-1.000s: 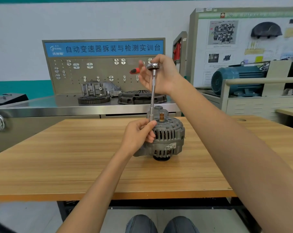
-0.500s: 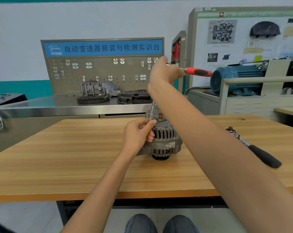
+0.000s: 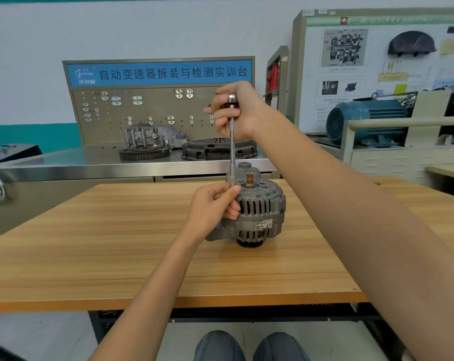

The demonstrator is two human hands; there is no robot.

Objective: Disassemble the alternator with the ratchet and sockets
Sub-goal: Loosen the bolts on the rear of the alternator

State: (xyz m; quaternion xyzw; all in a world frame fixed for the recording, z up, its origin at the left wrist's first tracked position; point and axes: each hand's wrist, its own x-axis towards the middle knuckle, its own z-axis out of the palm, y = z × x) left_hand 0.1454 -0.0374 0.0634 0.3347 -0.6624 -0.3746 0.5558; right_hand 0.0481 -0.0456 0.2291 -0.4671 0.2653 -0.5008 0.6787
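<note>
Signboard [image 3: 159, 73] "自动变速器拆装与检测实训台" | right hand [image 3: 237, 110] fingers grip ratchet [image 3: 232, 118] | left hand [image 3: 213, 208] fingers pinch socket [image 3: 232, 180] on alternator [image 3: 257, 212]

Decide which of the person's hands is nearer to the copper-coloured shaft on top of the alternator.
Left. The left hand holds the socket beside the copper-coloured shaft on the alternator. The right hand grips the ratchet head well above it.
</note>
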